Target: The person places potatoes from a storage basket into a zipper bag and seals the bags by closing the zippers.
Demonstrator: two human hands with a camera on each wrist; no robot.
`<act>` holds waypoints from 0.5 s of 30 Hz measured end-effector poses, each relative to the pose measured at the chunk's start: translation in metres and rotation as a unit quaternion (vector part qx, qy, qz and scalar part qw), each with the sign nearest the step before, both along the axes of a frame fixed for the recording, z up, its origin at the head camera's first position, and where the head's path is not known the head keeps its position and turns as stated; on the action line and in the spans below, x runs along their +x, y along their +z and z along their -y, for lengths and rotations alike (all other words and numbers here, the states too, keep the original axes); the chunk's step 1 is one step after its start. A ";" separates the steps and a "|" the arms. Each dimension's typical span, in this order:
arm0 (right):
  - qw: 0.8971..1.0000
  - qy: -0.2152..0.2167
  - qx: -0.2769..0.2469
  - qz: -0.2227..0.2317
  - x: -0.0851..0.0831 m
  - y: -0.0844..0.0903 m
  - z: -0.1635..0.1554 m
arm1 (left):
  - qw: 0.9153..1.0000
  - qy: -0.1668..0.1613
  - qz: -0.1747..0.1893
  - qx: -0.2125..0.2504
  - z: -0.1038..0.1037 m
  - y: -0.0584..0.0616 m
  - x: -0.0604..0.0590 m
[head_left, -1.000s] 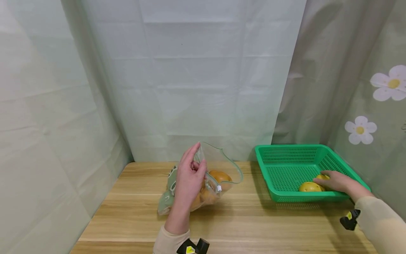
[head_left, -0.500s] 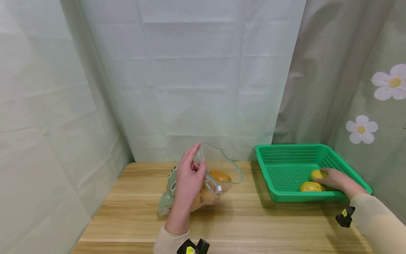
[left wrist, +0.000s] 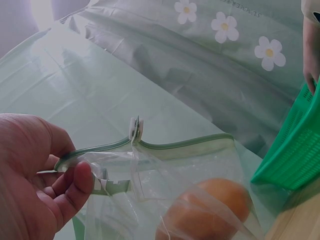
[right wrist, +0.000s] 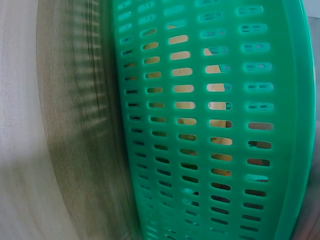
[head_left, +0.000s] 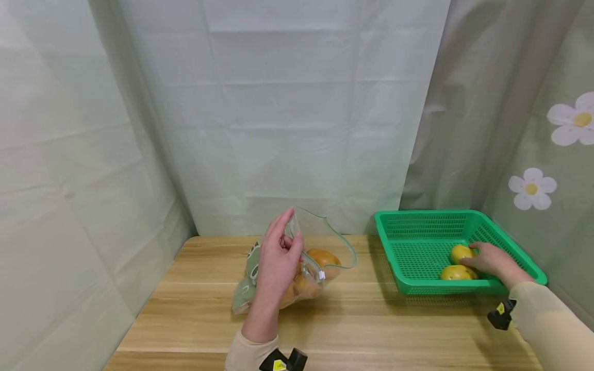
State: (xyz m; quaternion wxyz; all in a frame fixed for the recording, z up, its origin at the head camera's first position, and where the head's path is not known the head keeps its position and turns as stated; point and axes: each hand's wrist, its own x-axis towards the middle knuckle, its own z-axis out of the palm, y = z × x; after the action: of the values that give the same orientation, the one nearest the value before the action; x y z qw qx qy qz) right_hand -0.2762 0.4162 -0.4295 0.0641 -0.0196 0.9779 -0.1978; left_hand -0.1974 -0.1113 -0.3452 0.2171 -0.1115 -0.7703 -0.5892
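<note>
My left hand (head_left: 277, 257) pinches the rim of a clear zip bag (head_left: 336, 242) with a green edge and a white slider (left wrist: 136, 129). The bag stands on the table with its mouth spread, and several orange-brown, roundish pieces lie inside, one oval piece (left wrist: 210, 205) showing near the top. Over in the green basket (head_left: 422, 255), the fingers of my right hand (head_left: 492, 258) are curled at a yellow potato (head_left: 460, 253). Another speckled potato (head_left: 456, 273) lies just in front of it. From the right wrist, the slotted basket wall hides most of the potatoes and the hand.
The wooden table (head_left: 195, 299) carries the bag at centre and the basket at the right. A pale cloth backdrop (head_left: 287, 113) rises close behind the table's back edge, and a flowered curtain (head_left: 533, 232) hangs along the right side beside the basket.
My right hand has shifted a little left and back inside the basket, and the potato at its fingers has moved left with it. The left hand and bag have stayed put.
</note>
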 end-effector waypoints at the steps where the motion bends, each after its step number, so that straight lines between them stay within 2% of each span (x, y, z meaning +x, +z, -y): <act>1: 1.000 -0.002 0.000 -0.008 0.000 0.000 -0.001 | 1.000 0.000 0.000 0.000 0.000 0.000 0.000; 9: 0.996 -0.028 -0.009 -0.080 0.001 -0.001 -0.001 | 1.000 -0.006 -0.007 0.000 0.000 -0.001 -0.001; 15: 0.991 -0.035 -0.038 -0.123 0.004 0.004 0.012 | 1.000 -0.005 -0.010 -0.004 0.001 -0.001 -0.002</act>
State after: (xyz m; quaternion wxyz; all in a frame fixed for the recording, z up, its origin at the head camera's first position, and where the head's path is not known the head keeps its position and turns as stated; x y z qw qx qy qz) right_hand -0.2725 0.4045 -0.4254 -0.0646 -0.0124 0.9704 -0.2326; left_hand -0.1998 -0.1122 -0.3465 0.2213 -0.1225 -0.7698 -0.5860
